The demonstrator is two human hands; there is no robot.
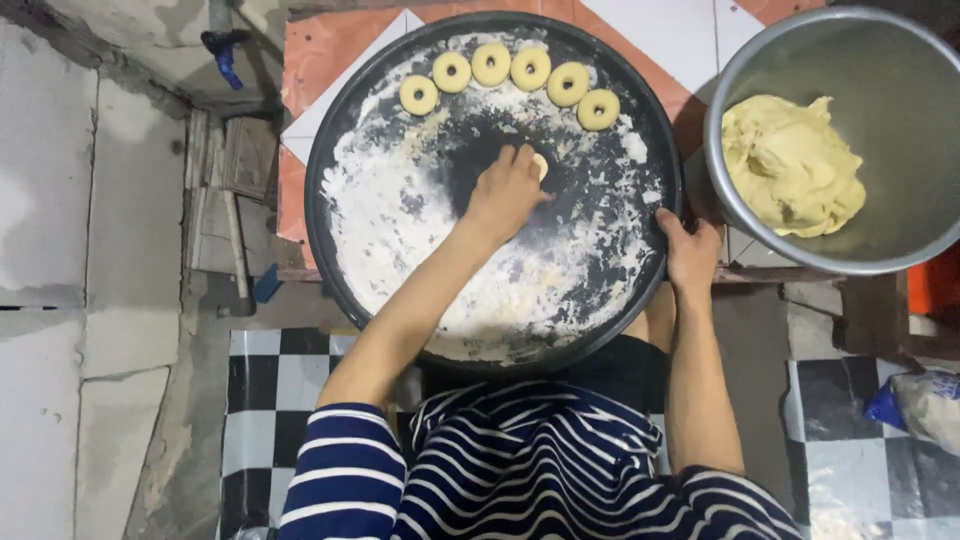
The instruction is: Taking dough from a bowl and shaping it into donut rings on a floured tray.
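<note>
A large round dark tray [345,240], dusted with flour, lies in front of me. My left hand [505,192] rests near its middle, fingers curled over a small piece of pale dough [541,165] that peeks out at the fingertips. My right hand [690,252] grips the tray's right rim. Several ring-shaped dough pieces [491,64] lie in an arc along the far edge of the tray.
A metal bowl [900,60] at the right holds a big lump of pale dough [790,165]. A plastic bag [925,405] lies at the lower right on a chequered sheet [265,400]. Wooden boards [225,190] lie at the left by a concrete floor.
</note>
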